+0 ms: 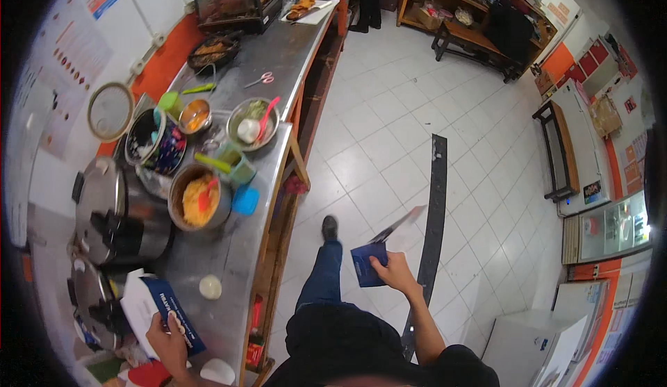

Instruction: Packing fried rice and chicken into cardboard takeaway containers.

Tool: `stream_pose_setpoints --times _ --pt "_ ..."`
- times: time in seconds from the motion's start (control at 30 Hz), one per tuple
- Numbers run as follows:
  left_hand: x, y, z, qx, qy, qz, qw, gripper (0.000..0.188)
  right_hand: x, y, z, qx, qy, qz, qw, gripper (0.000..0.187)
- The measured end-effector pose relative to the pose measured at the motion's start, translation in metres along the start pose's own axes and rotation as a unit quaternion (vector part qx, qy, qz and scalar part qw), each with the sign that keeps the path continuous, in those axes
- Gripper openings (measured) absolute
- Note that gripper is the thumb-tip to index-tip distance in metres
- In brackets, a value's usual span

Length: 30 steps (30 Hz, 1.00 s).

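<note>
Over the near left end of the steel counter (201, 262), my left hand (169, 342) is closed on the edge of a blue and white cardboard box (149, 310). My right hand (394, 272) is out over the floor, thumb on top, pinching a dark blue folded carton (363, 260). A pale panel of that carton sticks up and away from the hand. On the counter near the box stands a small white cup (210, 287). Farther along sits a metal pot (199, 199) of orange-yellow food with a red spoon in it.
Two large cookers (114, 213) line the wall on the left. Beyond the pot are a green container (240, 166), a steel bowl (253, 123) with a pink-handled utensil, and scissors (260, 79). A person (369, 1) stands at the far end. A wooden bench (479, 50) is at the back.
</note>
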State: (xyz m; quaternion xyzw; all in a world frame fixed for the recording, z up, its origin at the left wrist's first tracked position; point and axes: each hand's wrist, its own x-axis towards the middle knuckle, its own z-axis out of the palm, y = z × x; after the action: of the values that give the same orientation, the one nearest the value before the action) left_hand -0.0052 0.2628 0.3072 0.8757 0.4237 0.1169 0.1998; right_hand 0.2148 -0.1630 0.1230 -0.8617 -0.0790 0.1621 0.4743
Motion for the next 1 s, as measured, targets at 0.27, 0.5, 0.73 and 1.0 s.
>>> stream_pose_setpoints --times 0.27,0.5,0.73,1.0 --pt "0.185 0.271 0.163 -0.066 0.092 0.257 0.96 0.015 0.246 0.018 -0.094 0.005 -0.023 0.008 1.0 0.032" --pt "0.421 0.503 0.37 -0.096 -0.068 0.272 0.955 0.019 0.409 0.014 -0.22 0.048 0.117 0.047 0.991 0.027" --pt "0.594 0.613 0.611 0.124 -0.046 0.28 0.951 0.02 0.631 0.071 -0.325 0.066 0.137 0.076 0.985 0.027" --pt "0.628 0.664 0.66 0.116 0.149 0.128 0.974 0.028 0.881 0.048 -0.441 0.085 0.046 0.017 0.995 0.03"
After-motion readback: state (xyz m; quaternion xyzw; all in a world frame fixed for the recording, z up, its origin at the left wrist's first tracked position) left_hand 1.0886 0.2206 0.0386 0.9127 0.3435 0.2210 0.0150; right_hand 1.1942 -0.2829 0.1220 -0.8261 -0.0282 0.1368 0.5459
